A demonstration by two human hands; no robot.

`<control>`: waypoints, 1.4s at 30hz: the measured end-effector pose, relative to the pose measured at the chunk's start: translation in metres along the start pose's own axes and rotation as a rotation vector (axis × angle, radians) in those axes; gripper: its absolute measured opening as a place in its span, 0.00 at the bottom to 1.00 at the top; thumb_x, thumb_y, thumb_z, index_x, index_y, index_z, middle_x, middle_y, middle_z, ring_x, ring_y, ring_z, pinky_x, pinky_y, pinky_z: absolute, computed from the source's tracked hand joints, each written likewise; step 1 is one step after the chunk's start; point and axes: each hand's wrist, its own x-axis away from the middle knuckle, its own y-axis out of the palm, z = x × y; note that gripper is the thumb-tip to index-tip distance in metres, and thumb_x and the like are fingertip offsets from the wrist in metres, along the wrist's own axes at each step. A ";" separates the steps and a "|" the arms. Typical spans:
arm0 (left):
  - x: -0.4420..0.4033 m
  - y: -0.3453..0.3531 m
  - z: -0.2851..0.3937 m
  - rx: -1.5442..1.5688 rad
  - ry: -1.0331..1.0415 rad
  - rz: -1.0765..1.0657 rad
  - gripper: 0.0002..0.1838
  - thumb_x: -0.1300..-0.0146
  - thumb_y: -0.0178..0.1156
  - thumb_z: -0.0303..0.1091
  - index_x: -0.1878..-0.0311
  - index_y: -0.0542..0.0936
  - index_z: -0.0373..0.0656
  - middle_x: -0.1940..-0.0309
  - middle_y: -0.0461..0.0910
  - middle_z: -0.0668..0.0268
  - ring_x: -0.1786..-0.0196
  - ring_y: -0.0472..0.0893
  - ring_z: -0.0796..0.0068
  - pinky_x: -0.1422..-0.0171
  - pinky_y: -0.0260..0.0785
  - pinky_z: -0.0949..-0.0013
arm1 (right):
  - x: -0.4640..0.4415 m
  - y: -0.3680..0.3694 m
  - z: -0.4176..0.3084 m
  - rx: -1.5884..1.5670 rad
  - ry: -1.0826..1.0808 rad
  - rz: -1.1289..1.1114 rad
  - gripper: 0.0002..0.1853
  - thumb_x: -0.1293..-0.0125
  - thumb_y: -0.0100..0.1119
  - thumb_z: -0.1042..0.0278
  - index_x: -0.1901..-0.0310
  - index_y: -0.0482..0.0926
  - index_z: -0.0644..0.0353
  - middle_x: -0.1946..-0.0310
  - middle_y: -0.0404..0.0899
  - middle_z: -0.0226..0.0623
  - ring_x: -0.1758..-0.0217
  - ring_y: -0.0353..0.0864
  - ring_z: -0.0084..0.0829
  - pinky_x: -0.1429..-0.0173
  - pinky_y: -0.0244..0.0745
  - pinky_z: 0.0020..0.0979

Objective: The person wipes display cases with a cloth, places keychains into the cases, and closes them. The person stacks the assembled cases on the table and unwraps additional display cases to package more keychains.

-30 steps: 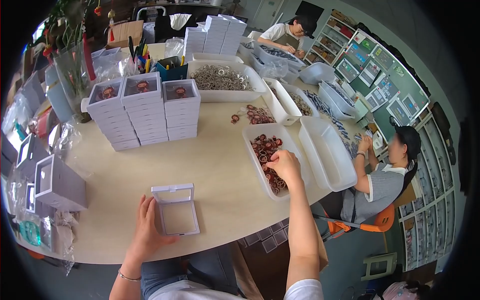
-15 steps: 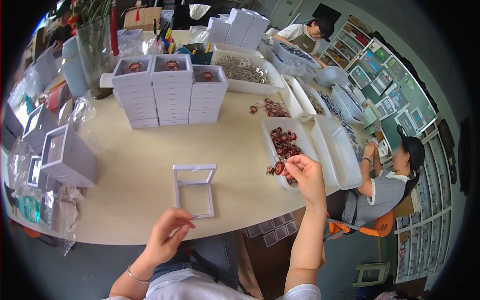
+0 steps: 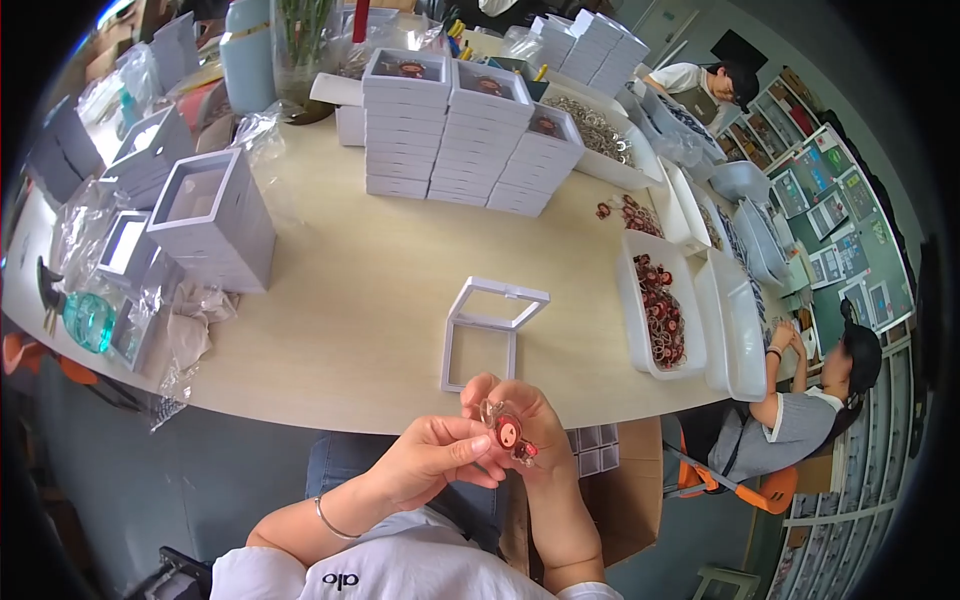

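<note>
A red keychain (image 3: 509, 432) with a small round-faced figure and clear edging is held up just in front of my body. The thumb and fingers of my left hand (image 3: 432, 463) pinch it at its left side. Curled around it from behind and the right is my right hand (image 3: 540, 428); some of its fingertips are hidden. Just beyond the hands, a white display frame (image 3: 512, 291) stands on the table with its lid raised. To the right, a white bin (image 3: 640, 330) holds a heap of similar red keychains (image 3: 662, 310).
Tall stacks of white boxed frames (image 3: 405, 130) stand at the back. More white boxes (image 3: 225, 230), plastic wrap and a teal bottle (image 3: 90, 320) are at the left. A second white bin (image 3: 735, 330) adjoins the keychain bin. A co-worker (image 3: 790, 430) sits at the right.
My right hand has brought the keychain from over the bin to in front of my body. My left hand has come across and taken hold of it too. The view has shifted.
</note>
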 end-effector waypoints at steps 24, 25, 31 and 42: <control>-0.004 -0.009 0.010 0.029 0.181 0.237 0.08 0.32 0.61 0.32 0.60 0.80 0.36 0.64 0.84 0.59 0.64 0.84 0.74 0.59 0.80 0.75 | 0.028 0.057 -0.024 1.827 -0.722 0.119 0.15 0.56 0.75 0.79 0.64 0.83 0.64 0.62 0.83 0.38 0.64 0.82 0.35 0.63 0.79 0.31; -0.006 -0.002 0.012 0.103 0.157 0.250 0.08 0.32 0.60 0.32 0.58 0.79 0.37 0.62 0.84 0.59 0.62 0.84 0.74 0.57 0.80 0.75 | 0.028 0.059 -0.025 1.816 -0.712 0.116 0.15 0.56 0.75 0.79 0.64 0.83 0.65 0.63 0.83 0.38 0.65 0.83 0.35 0.64 0.79 0.31; -0.021 -0.018 0.010 0.156 0.125 0.221 0.08 0.30 0.56 0.32 0.54 0.78 0.38 0.59 0.83 0.60 0.61 0.83 0.76 0.55 0.78 0.76 | 0.035 0.052 -0.031 1.709 -0.658 0.092 0.16 0.55 0.75 0.79 0.62 0.83 0.65 0.60 0.82 0.38 0.63 0.83 0.35 0.62 0.80 0.31; -0.038 -0.027 0.043 -0.447 0.205 0.399 0.08 0.37 0.66 0.30 0.61 0.84 0.34 0.71 0.83 0.65 0.70 0.82 0.76 0.64 0.77 0.76 | 0.036 0.009 -0.029 1.483 -0.595 0.478 0.13 0.57 0.75 0.82 0.67 0.84 0.65 0.66 0.84 0.40 0.66 0.84 0.33 0.63 0.80 0.28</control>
